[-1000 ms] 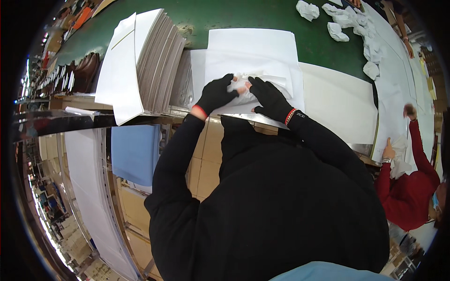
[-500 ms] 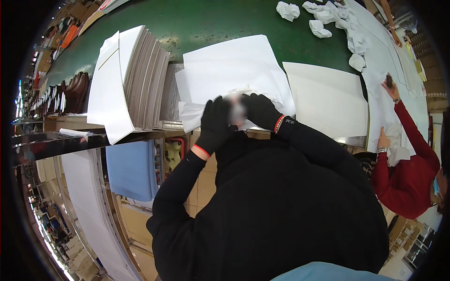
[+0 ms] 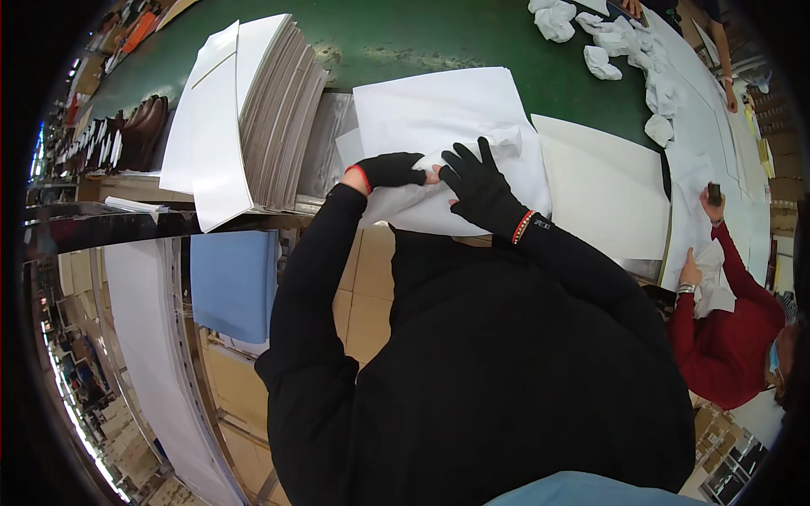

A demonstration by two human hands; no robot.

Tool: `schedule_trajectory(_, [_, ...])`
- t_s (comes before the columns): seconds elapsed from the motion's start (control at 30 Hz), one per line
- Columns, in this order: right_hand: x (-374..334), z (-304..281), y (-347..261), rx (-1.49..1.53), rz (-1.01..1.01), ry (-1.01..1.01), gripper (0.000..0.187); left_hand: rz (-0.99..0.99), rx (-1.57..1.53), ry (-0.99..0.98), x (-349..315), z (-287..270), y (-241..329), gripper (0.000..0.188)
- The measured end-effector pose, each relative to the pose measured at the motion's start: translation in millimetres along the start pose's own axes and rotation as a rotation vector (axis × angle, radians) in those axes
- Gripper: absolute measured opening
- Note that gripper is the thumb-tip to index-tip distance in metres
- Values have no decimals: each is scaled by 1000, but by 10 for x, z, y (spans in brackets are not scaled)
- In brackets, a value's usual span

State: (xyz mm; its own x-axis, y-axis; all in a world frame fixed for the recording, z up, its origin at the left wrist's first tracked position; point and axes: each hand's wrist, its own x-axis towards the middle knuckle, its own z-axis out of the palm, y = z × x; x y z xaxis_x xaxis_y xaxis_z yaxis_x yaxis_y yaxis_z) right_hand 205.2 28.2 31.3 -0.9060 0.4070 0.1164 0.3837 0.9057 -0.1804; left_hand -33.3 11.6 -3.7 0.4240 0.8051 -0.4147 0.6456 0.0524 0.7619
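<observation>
In a black fingerless glove, my left hand [image 3: 395, 171] is closed on the gathered part of a thin white wrapping paper [image 3: 405, 197]. My right hand [image 3: 483, 190], gloved the same way with bare fingertips, lies over the paper with its fingers spread, its index fingertip near my left fingertips. A crumpled ridge of this paper [image 3: 506, 139] rises just beyond my right fingers. Beneath it is a stack of flat white sheets [image 3: 430, 101] at the edge of the green table. Whether anything is wrapped inside the paper is hidden.
A tall stack of white-faced boards [image 3: 283, 110] stands left of the sheets, with brown shoes [image 3: 143, 135] farther left. Another pale sheet pile [image 3: 603, 190] lies to the right. Crumpled paper wads [image 3: 603, 63] sit at the far right. A co-worker in a red sleeve [image 3: 751, 270] handles paper there.
My hands, close together before, have moved apart; the left now grips the paper and the right has spread its fingers. The view has shifted a little. The co-worker's raised hand is lower.
</observation>
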Motion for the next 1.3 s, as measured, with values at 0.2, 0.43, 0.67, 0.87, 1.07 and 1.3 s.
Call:
schedule_trajectory(0.2, [-11,98,150,-75,2,-44,81,-221,160,70,171,-32,-110,73])
schedule_trajectory(0.43, [33,425,459,-93,-64,52,56,178,457,826,-214,606,586,75])
schedule_trajectory(0.67, [88,315,602,46,-30,193,77,351,285,926,-48,554,139,51])
schedule_trajectory(0.87, [-200,151,657,677,488,490,60,-13,296,899,76,-66,-17,43])
schedule_trajectory(1.07, [44,233,295,1795,906,111,48,-81,-145,769,486,258,-125,39])
schedule_trajectory(1.3, [-11,-180,296,1649,600,278,42,280,-233,1057,37,591,812,35])
